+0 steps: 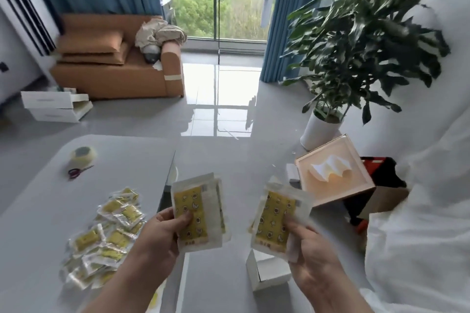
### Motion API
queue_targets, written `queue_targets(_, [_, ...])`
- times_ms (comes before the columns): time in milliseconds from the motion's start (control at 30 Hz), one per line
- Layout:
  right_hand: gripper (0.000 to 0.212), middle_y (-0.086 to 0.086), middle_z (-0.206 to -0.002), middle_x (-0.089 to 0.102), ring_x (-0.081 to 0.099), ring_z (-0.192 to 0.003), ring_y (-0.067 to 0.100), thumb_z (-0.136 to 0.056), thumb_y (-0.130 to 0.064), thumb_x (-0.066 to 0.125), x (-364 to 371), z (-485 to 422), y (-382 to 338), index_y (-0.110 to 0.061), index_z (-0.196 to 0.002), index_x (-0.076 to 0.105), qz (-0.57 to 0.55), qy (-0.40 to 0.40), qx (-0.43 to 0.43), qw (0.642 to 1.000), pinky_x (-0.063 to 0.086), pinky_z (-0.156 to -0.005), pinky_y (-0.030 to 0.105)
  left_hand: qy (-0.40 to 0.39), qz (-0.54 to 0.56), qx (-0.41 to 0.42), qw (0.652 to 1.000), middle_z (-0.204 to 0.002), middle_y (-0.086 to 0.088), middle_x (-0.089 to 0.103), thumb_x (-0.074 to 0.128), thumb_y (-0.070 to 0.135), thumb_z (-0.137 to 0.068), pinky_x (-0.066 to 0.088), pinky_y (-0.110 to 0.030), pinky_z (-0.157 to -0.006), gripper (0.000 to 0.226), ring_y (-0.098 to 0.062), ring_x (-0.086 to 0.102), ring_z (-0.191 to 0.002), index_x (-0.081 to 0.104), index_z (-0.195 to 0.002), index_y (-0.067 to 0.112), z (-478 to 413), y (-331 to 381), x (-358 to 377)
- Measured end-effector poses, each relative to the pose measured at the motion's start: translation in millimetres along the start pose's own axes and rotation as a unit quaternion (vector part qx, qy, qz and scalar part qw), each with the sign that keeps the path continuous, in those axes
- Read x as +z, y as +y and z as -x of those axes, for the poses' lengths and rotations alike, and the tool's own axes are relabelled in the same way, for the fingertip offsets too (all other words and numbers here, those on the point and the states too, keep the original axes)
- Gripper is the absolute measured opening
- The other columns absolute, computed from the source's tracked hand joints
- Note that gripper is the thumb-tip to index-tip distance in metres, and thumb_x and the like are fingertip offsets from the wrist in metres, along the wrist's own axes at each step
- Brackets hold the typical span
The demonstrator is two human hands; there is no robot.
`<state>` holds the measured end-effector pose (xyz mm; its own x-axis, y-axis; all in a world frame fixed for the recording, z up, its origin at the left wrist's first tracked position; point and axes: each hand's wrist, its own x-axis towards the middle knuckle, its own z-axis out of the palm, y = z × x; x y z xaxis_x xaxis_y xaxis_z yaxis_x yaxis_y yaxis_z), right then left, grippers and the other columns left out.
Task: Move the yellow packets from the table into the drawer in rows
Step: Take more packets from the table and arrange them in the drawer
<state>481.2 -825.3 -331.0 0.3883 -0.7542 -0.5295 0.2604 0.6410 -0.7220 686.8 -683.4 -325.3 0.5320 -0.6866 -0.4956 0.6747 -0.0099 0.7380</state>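
**Yellow packets mid-transfer: one small stack in each hand, beside the table's right edge.**

The left hand [162, 231] grips a fanned stack of flat, clear-edged yellow-printed plastic packets [195, 211] just past the right edge of the smooth grey table [38, 198]. Further right of the table, the right hand [307, 249] pinches a second stack [276, 221] of the same kind. A loose, glossy, crinkled heap [106, 234] of packets lies on the table's near part, so most of the job appears left. A white open-topped box [264, 277], low off the table's right edge, may be the drawer, though I cannot tell, and no rows show in it. Toward the table's far left lie a translucent tape roll [83, 156] and red-handled scissors [77, 171].
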Motion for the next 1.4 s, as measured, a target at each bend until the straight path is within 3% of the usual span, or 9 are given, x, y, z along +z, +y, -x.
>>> queue_targets(100, [0.079,0.032,-0.115,0.067,0.064,-0.108,0.051,-0.047,-0.018,0.080,21,-34,-2,0.007,-0.120,0.063,0.022,-0.030,0.025,0.999,0.048,-0.091,0.070,0.044,0.020,0.019,0.999,-0.081,-0.017,0.075,0.056,-0.003,-0.082,0.060,-0.039,-0.052,0.016,-0.028,0.073,-0.067,0.065,-0.096,-0.004,-21,12,-10])
queue_targets(233, [0.054,0.031,-0.116,0.067,0.065,-0.106,0.049,-0.072,-0.012,0.067,56,-87,-3,0.007,-0.122,0.062,0.064,-0.065,0.068,0.994,0.052,-0.088,0.065,0.089,0.053,0.032,0.994,-0.079,-0.016,0.075,0.048,-0.004,-0.093,0.060,-0.037,-0.050,0.016,-0.026,0.073,-0.065,0.064,-0.093,-0.002,-56,28,-32])
queue_targets(467, [0.044,0.022,-0.106,0.074,0.073,-0.090,0.037,-0.072,-0.012,0.066,145,-159,-14,0.003,-0.112,0.068,0.147,-0.101,0.089,0.980,0.060,-0.068,0.048,0.132,0.135,0.046,0.981,-0.083,-0.014,0.075,0.047,-0.002,-0.094,0.059,-0.037,-0.049,0.019,-0.025,0.074,-0.066,0.065,-0.095,0.002,-107,68,-69])
queue_targets(667, [0.037,0.022,-0.102,0.075,0.075,-0.081,0.034,-0.075,-0.009,0.066,204,-186,-9,0.004,-0.110,0.068,0.218,-0.161,0.107,0.956,0.060,-0.065,0.045,0.166,0.213,0.090,0.959,-0.085,-0.017,0.075,0.043,-0.001,-0.096,0.058,-0.035,-0.049,0.021,-0.027,0.074,-0.070,0.063,-0.103,-0.003,-112,90,-102])
queue_targets(1000, [0.049,0.026,-0.110,0.071,0.074,-0.081,0.036,-0.070,-0.009,0.067,294,-216,37,0.005,-0.117,0.064,0.333,-0.285,0.182,0.880,0.061,-0.058,0.043,0.293,0.333,0.136,0.886,-0.109,-0.025,0.070,0.045,0.001,-0.094,0.062,-0.039,-0.062,0.028,-0.033,0.072,-0.087,0.063,-0.115,-0.003,-89,58,-151])
queue_targets(1233, [0.056,0.026,-0.115,0.069,0.073,-0.088,0.038,-0.068,-0.010,0.069,345,-258,86,0.005,-0.121,0.062,0.411,-0.337,0.251,0.809,0.060,-0.061,0.047,0.409,0.380,0.193,0.807,-0.084,-0.018,0.075,0.043,-0.003,-0.095,0.058,-0.035,-0.048,0.022,-0.028,0.074,-0.068,0.063,-0.104,-0.002,-102,48,-151])
queue_targets(1333, [0.057,0.027,-0.117,0.068,0.071,-0.095,0.039,-0.066,-0.010,0.071,361,-288,107,0.004,-0.120,0.062,0.438,-0.349,0.284,0.778,0.061,-0.067,0.050,0.461,0.394,0.192,0.772,-0.089,-0.020,0.074,0.045,-0.003,-0.094,0.059,-0.037,-0.053,0.021,-0.029,0.074,-0.072,0.064,-0.104,0.000,-126,38,-143])
queue_targets(1400, [0.052,0.028,-0.116,0.068,0.072,-0.090,0.038,-0.066,-0.009,0.071,367,-313,121,0.004,-0.115,0.064,0.453,-0.360,0.302,0.757,0.059,-0.075,0.056,0.497,0.398,0.192,0.747,-0.095,-0.022,0.071,0.046,-0.005,-0.093,0.060,-0.040,-0.058,0.021,-0.032,0.072,-0.077,0.063,-0.105,-0.001,-148,29,-136])
